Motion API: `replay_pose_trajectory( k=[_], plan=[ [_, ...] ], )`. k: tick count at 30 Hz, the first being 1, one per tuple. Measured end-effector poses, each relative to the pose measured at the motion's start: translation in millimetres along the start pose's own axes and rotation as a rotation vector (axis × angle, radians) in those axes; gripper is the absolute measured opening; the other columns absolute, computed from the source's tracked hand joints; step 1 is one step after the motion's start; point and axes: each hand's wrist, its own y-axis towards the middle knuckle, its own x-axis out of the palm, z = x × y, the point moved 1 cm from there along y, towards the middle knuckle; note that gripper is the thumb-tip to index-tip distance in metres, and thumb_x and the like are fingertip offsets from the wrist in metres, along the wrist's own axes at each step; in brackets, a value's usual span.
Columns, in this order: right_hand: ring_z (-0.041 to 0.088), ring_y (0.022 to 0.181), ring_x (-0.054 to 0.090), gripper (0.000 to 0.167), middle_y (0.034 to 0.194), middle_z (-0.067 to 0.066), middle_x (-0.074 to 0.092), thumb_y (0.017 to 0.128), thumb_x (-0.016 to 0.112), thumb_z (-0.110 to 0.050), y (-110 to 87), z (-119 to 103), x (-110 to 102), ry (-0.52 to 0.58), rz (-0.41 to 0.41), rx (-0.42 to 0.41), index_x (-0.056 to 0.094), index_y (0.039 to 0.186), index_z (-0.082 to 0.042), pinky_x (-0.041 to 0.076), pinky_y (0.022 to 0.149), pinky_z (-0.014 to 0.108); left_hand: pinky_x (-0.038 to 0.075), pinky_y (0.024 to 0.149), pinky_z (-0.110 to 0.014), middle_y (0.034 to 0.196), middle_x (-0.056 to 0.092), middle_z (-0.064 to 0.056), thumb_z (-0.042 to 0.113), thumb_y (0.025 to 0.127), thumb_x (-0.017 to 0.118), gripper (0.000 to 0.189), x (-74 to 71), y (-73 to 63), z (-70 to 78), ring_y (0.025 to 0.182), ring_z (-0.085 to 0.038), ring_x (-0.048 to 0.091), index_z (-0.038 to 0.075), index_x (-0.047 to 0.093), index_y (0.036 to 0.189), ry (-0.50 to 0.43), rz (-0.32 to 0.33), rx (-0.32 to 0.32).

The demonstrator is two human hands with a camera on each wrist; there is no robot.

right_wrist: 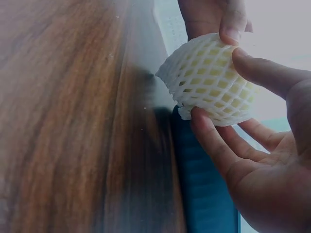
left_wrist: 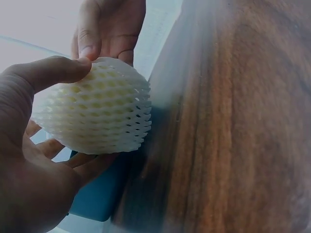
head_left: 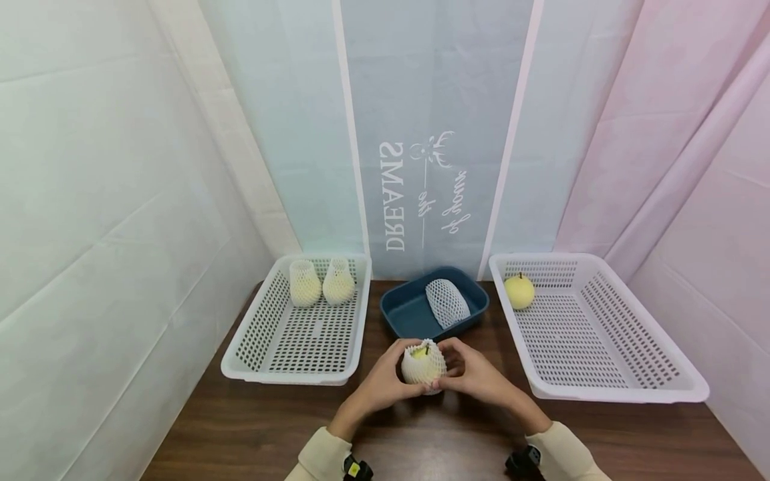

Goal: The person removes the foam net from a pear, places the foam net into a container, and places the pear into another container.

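Between both hands is a round yellow pear (head_left: 423, 354), its dark stem showing at the top of a white foam net (head_left: 415, 371) that wraps it. My left hand (head_left: 385, 379) grips the netted fruit from the left, thumb on the near side and fingers curled behind. From the other side my right hand (head_left: 475, 375) holds it the same way, the two thumbs meeting in front. The right wrist view shows the net (right_wrist: 209, 82) stretched into open diamonds, with fingertips at its lower edge. Just behind the hands stands a blue tray (head_left: 406, 314) with a flattened foam net (head_left: 448, 304) in it.
On the left, a white basket (head_left: 289, 381) holds two netted fruits (head_left: 305, 288). The white basket (head_left: 619, 394) on the right has one bare yellow pear (head_left: 519, 292) in its far left corner. All stand on a dark wooden table (head_left: 433, 444), with hanging cloth behind.
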Motion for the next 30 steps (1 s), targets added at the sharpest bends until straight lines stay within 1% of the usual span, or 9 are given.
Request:
replay_pose_trajectory(
  k=[7, 11, 15, 19, 24, 27, 30],
  plan=[
    [0.031, 0.117, 0.066, 0.063, 0.131, 0.021, 0.061, 0.089, 0.087, -0.013, 0.0, 4.5, 1.8, 0.019, -0.023, -0.006, 0.051, 0.140, 0.000, 0.063, 0.088, 0.030, 0.054, 0.101, -0.032, 0.144, 0.058, -0.001, 0.027, 0.085, 0.091, 0.074, 2.3, 0.8, -4.2, 0.124, -0.017, 0.061, 0.023, 0.055, 0.148, 0.022, -0.022, -0.030],
    [0.034, 0.119, 0.066, 0.065, 0.132, 0.022, 0.062, 0.089, 0.087, -0.012, 0.2, 6.0, 2.8, 0.021, -0.040, 0.001, 0.050, 0.141, 0.002, 0.062, 0.087, 0.029, 0.054, 0.101, -0.032, 0.145, 0.057, -0.003, 0.029, 0.085, 0.091, 0.075, 2.9, 0.3, -5.4, 0.123, -0.018, 0.061, 0.022, 0.054, 0.149, 0.031, -0.040, -0.043],
    [0.036, 0.120, 0.067, 0.065, 0.134, 0.023, 0.061, 0.090, 0.087, -0.013, 0.2, 6.8, 3.8, 0.018, -0.049, -0.002, 0.049, 0.141, 0.003, 0.062, 0.087, 0.029, 0.054, 0.101, -0.034, 0.147, 0.054, -0.003, 0.029, 0.086, 0.090, 0.076, 2.3, -0.7, -6.1, 0.125, -0.020, 0.061, 0.022, 0.052, 0.151, 0.025, -0.062, -0.061],
    [0.035, 0.119, 0.067, 0.062, 0.134, 0.023, 0.062, 0.093, 0.084, -0.018, -0.1, 7.3, 3.4, -0.007, -0.050, -0.009, 0.050, 0.141, 0.003, 0.062, 0.088, 0.030, 0.054, 0.100, -0.035, 0.150, 0.052, -0.004, 0.029, 0.086, 0.090, 0.078, 1.9, -0.9, -7.7, 0.125, -0.021, 0.060, 0.024, 0.049, 0.153, 0.030, -0.085, -0.076],
    [0.032, 0.119, 0.067, 0.055, 0.135, 0.020, 0.064, 0.101, 0.076, -0.027, -0.8, 7.8, 1.7, -0.062, -0.047, 0.001, 0.052, 0.141, 0.000, 0.061, 0.088, 0.033, 0.055, 0.100, -0.036, 0.152, 0.050, -0.003, 0.031, 0.087, 0.090, 0.082, 2.7, -1.9, -9.0, 0.127, -0.020, 0.060, 0.026, 0.046, 0.156, 0.026, -0.109, -0.097],
    [0.033, 0.121, 0.066, 0.052, 0.138, 0.019, 0.063, 0.103, 0.073, -0.029, -0.9, 8.0, 0.5, -0.075, -0.051, 0.006, 0.053, 0.142, -0.002, 0.061, 0.090, 0.035, 0.054, 0.102, -0.036, 0.153, 0.049, -0.002, 0.031, 0.086, 0.090, 0.084, 3.0, -2.3, -8.3, 0.128, -0.019, 0.059, 0.028, 0.045, 0.156, 0.020, -0.109, -0.103],
    [0.036, 0.124, 0.066, 0.051, 0.141, 0.020, 0.062, 0.103, 0.073, -0.028, -1.2, 8.4, -0.7, -0.065, -0.064, 0.002, 0.053, 0.143, -0.003, 0.060, 0.092, 0.037, 0.053, 0.103, -0.037, 0.153, 0.049, 0.000, 0.031, 0.086, 0.091, 0.085, 3.1, -2.8, -7.4, 0.128, -0.019, 0.059, 0.029, 0.044, 0.156, 0.028, -0.106, -0.101]
  ],
)
